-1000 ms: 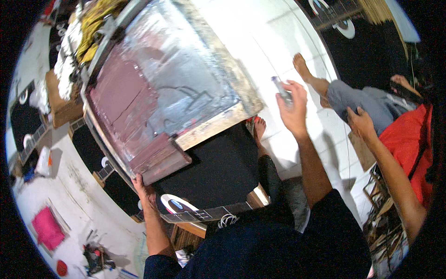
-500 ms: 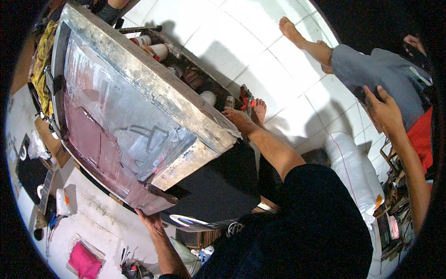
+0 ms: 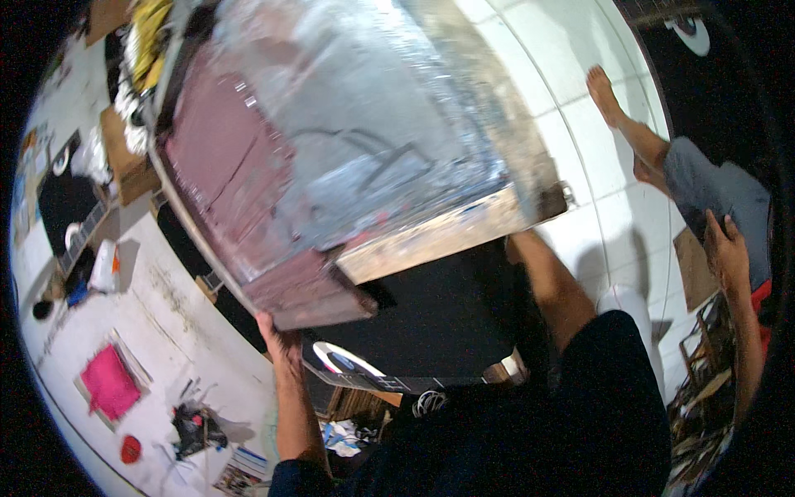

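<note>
A large screen-printing frame [image 3: 439, 234] with a worn, pale wooden rail fills the upper middle, its grey mesh [image 3: 356, 108] smeared with mauve ink [image 3: 219, 149]. Around its near left corner my left hand [image 3: 281, 338] is closed, thumb on the edge, beside an ink-coated bar [image 3: 310, 298]. My right forearm [image 3: 551, 282] reaches up past the frame's near right corner; the right hand itself is hidden behind the frame. Below the frame lies a black panel [image 3: 439, 323] with a white oval print [image 3: 344, 360].
Another person's hand [image 3: 729, 253] and grey shorts [image 3: 716, 186] are at the right. A pink cloth [image 3: 110, 383] and a black bag [image 3: 199, 431] lie at lower left. Yellow cloth [image 3: 151, 41] hangs at upper left. A white bundle [image 3: 631, 306] stands on the right.
The frame now looks larger and higher in view, its far end out of sight. My right hand has gone from beside the frame's corner to behind it. The left hand keeps its hold.
</note>
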The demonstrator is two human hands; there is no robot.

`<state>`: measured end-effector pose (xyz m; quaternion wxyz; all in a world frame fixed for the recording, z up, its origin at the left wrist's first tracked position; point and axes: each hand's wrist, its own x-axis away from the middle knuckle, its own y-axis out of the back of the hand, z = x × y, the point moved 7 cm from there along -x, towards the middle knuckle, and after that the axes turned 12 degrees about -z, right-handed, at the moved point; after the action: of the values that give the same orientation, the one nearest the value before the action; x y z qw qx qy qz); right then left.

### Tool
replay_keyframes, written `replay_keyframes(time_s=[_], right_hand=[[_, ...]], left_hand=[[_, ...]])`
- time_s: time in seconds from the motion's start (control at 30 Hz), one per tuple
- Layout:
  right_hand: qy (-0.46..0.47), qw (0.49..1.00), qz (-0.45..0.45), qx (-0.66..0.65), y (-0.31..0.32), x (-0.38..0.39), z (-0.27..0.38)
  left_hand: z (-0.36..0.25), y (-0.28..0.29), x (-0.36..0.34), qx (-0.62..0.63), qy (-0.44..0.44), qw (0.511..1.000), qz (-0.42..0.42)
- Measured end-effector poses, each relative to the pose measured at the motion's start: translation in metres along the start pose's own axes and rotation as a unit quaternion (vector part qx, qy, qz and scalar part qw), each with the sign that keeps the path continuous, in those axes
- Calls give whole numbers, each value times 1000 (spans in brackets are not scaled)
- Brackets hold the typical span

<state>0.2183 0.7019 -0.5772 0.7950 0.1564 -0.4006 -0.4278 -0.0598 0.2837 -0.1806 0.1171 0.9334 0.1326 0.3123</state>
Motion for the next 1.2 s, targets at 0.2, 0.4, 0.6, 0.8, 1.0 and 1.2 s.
replay_keyframes(time_s=[0.2,0.4,0.6,0.8,1.0,1.2], right_hand=[[119,931,-340,-59,234,57,128],[484,874,-25,-12,186,228,339],[690,702,-132,121,95,302,417],[735,620,-231,147,91,314,434],[726,621,-279,96,117,317,520],[698,665,-201,172,83,272,599]], left_hand=[[-7,-16,-2,-12,-104,993,-49],[-13,-34,-2,36,-152,986,-58],[-18,-45,6,34,-135,989,-55],[-11,-34,-6,73,-59,995,-33],[-14,-23,-21,32,-2,996,79],[-42,9,-21,-323,-255,910,45]])
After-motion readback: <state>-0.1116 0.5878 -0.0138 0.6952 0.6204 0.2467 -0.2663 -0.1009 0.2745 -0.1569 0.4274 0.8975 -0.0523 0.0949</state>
